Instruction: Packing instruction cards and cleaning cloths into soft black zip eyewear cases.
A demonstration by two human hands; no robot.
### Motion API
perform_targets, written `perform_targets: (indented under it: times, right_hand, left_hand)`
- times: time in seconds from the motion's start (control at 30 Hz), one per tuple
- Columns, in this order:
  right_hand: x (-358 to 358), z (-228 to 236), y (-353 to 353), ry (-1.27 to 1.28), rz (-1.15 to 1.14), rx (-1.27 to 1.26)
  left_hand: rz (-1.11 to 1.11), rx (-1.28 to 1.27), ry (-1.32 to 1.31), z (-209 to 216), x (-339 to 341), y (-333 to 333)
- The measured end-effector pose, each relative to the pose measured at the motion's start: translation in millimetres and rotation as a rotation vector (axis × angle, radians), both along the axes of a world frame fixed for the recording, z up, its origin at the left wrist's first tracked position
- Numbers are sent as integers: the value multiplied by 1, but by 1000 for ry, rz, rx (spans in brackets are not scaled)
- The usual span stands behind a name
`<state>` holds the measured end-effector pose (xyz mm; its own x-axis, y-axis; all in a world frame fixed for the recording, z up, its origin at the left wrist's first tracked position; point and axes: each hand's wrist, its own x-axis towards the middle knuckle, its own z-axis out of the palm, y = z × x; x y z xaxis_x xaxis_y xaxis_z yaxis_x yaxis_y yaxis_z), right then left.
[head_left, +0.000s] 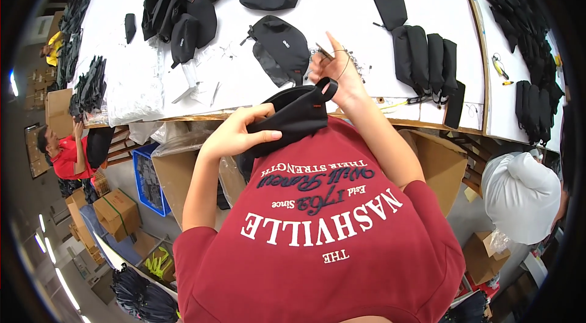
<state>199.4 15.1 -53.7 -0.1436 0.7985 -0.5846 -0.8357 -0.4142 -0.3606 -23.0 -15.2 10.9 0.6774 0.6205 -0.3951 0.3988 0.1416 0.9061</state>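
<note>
Left hand [237, 132] pinches black pouch [298, 112]; right hand [337, 76], loosely curled round slim metal tool [324, 51], might nick adjacent loop [334, 87] if it slips.

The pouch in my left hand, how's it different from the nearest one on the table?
The held pouch is in your left hand; the other pouch lies on the table. The held pouch shows a raised loop, the other pouch a pale mark. Both are black with reddish tags.
</note>
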Motion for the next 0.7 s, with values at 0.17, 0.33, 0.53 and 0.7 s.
perform_targets:
  times: [0.17,0.33,0.53,0.7]
  right_hand:
    - [-14,-4,1,-28,100,13]
    - [-10,1,13,-318,65,109]
    - [42,14,32,-1024,-5,654]
    - [17,60,11,-1469,397,899]
  left_hand:
    - [-26,7,13,1,0,0]
    - [-12,14,40,8,-2,4]
    - [119,421,338,11,0,19]
    - [157,990,221,-9,20,25]
